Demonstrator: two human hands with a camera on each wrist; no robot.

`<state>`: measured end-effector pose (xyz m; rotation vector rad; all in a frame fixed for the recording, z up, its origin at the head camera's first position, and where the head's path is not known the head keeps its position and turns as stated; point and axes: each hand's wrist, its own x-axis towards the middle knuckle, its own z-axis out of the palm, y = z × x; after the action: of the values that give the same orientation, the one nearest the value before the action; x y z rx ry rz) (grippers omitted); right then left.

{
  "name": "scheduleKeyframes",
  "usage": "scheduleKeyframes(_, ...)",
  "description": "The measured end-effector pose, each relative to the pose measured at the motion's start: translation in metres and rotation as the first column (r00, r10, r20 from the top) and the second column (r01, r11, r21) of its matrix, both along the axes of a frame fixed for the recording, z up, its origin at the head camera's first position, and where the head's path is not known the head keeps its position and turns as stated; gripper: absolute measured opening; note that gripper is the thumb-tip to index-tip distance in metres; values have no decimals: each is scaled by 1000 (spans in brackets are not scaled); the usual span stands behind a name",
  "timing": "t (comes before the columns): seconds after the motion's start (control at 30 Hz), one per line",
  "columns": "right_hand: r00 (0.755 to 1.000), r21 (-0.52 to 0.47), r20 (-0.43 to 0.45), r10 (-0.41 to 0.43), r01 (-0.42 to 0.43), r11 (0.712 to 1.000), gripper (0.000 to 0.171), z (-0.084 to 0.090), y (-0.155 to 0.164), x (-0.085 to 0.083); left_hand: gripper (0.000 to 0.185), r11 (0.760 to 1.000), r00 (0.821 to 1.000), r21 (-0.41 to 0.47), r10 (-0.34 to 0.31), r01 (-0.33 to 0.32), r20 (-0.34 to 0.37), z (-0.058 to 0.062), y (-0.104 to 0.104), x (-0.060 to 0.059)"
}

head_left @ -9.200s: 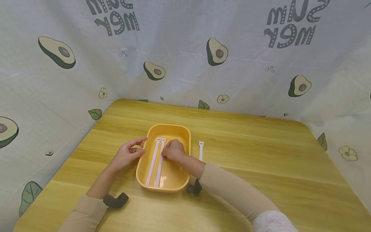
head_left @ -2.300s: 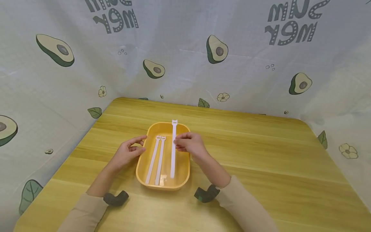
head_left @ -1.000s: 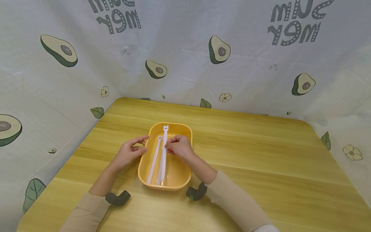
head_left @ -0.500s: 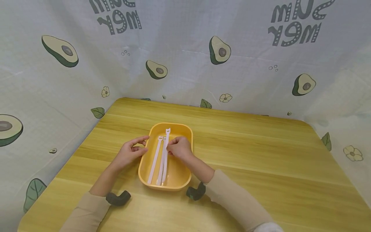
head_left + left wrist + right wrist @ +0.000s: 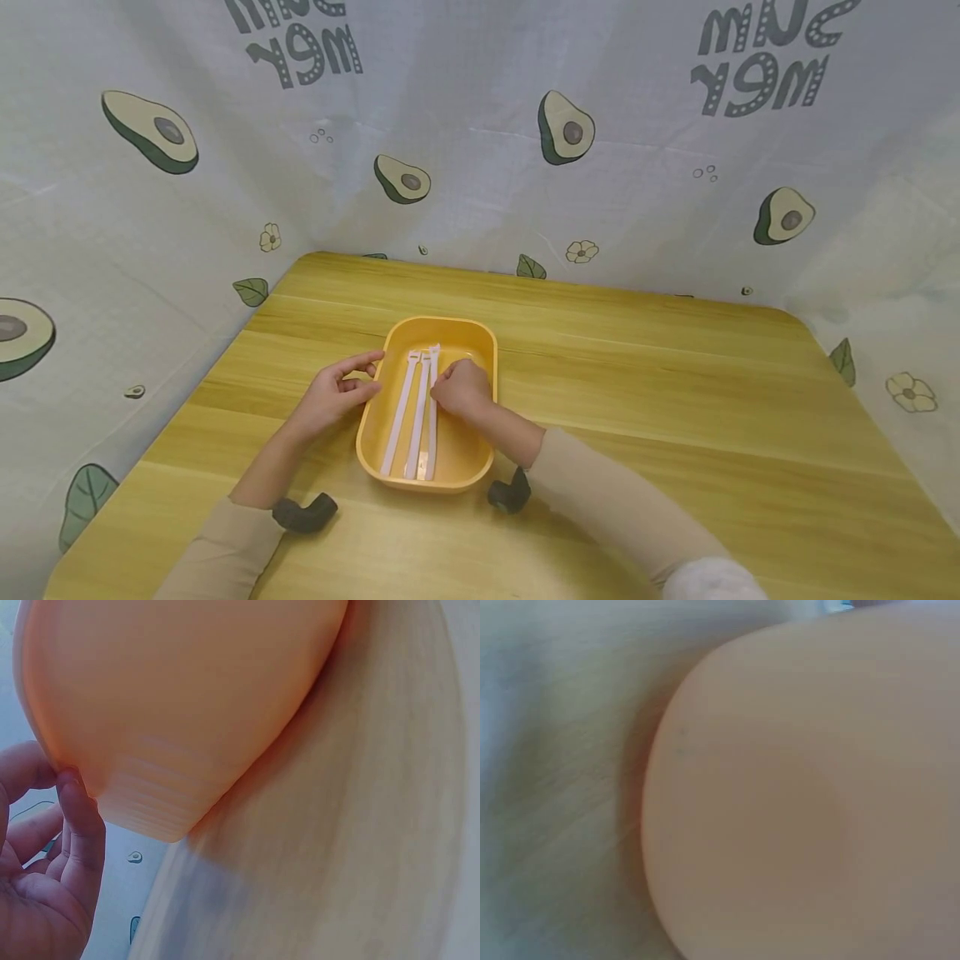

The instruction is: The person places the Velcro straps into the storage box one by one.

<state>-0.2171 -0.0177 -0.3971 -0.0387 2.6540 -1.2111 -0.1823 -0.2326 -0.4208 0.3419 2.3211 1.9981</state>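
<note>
An orange-yellow plastic tray [image 5: 468, 467] stands on the table with three white strap-like cable ties lengthwise inside. The left cable tie [image 5: 401, 414] and the middle cable tie [image 5: 418, 421] lie on its floor, slotted heads at the far end. My right hand [image 5: 463, 390] reaches over the tray's right side and pinches the third cable tie [image 5: 432, 433] just below its head, beside the middle one. My left hand [image 5: 335, 398] touches the tray's left rim, thumb and index fingertip apart along it. In the left wrist view, these fingers [image 5: 81, 817] meet the outer wall.
The yellow wood-grain table [image 5: 637, 400] extends around the tray. A white curtain [image 5: 480, 108] with avocado prints hangs behind and at the sides. A dark curved device sits at the left wrist [image 5: 303, 512] and another at the right.
The third cable tie, earlier on the table right of the tray, was carried over the tray by my right hand and lowered beside the other two. My left hand stays at the rim.
</note>
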Motion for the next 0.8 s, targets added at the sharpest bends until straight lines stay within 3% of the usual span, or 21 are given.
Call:
scheduleKeyframes(0.13,999,16,35,0,-1,1000,39,-1,-1,0,48,1000,1000,-4,3,-3,4,0,0,0)
scheduleKeyframes(0.5,998,62,56,7,-10,998,42,-5,-3,-4,48,1000,1000,-8,17,-17,-1,0,0,0)
scheduleKeyframes(0.8,998,147,-18,63,-60,987,45,-6,-3,-3,49,1000,1000,-9,11,-10,20,0,0,0)
